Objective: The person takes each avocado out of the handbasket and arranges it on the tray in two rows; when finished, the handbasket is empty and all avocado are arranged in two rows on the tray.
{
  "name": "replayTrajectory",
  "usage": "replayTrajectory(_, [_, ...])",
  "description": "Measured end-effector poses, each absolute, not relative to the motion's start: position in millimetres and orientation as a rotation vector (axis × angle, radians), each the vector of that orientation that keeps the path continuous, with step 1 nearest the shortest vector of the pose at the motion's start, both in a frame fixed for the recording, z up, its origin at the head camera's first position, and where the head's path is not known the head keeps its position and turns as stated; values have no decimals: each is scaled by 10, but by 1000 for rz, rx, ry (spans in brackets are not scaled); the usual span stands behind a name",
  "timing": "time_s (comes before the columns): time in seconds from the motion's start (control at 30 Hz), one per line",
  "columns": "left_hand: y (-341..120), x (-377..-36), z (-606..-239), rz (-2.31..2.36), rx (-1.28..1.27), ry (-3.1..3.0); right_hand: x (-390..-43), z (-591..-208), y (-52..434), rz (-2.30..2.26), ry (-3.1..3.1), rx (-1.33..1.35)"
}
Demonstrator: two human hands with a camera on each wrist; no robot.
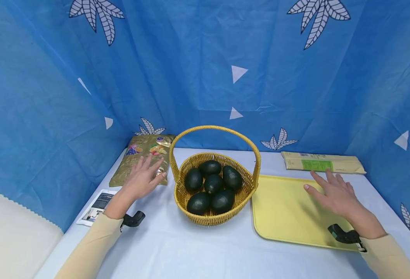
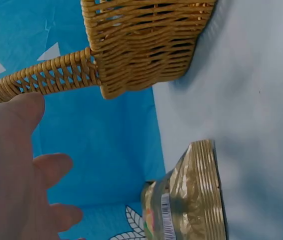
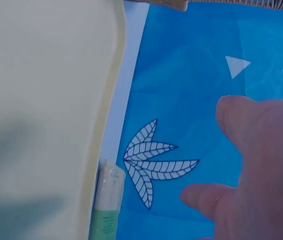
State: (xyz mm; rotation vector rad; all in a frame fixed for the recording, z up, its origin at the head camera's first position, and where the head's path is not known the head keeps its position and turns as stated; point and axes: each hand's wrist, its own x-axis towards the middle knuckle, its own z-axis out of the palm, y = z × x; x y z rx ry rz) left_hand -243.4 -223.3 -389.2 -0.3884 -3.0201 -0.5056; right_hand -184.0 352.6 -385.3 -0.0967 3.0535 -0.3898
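Both hands hover with spread fingers, left hand [image 1: 142, 179] over the gold packet [image 1: 142, 162], right hand [image 1: 334, 192] over the yellow tray [image 1: 285, 211].

Head cam sits up high, looking forward and down across the whole pale blue tabletop [image 1: 177, 248] toward the blue leaf-print backdrop cloth [image 1: 205, 77]. The left wrist cam is way closer and tipped sideways, sharing the woven yellow wicker basket [image 1: 214, 217] [image 2: 146, 45] with it. The right wrist cam is also close and sideways, sharing the flat yellow plastic tray [image 1: 285, 213] [image 3: 46, 100].
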Motion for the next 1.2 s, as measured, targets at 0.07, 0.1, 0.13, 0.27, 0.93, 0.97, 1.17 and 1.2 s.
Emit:
replayTrajectory(0.07, [-2213, -2428, -3899, -540, -407, -3015, -1831, -3855, 3510, -388, 3058, -113])
replayTrajectory(0.1, [-2205, -2426, -3905, -557, -412, -3013, -1828, -3855, 3499, -389, 3061, -120])
replayTrajectory(0.13, [-2197, -2425, -3912, -580, -423, -3008, -1826, -3853, 3488, -389, 3065, -126])
replayTrajectory(0.27, [-2168, -2421, -3943, -654, -464, -2977, -1823, -3841, 3446, -391, 3069, -148])
replayTrajectory(0.93, [-1964, -2451, -4096, -1061, -523, -2893, -1703, -3738, 2976, -439, 3137, -453])
replayTrajectory(0.97, [-1948, -2459, -4108, -1096, -520, -2879, -1695, -3723, 2938, -448, 3131, -471])
replayTrajectory(1.17, [-1848, -2515, -4198, -1365, -558, -2760, -1650, -3666, 2753, -532, 3085, -573])
replayTrajectory(1.2, [-1833, -2523, -4217, -1412, -562, -2740, -1643, -3657, 2722, -544, 3081, -593])
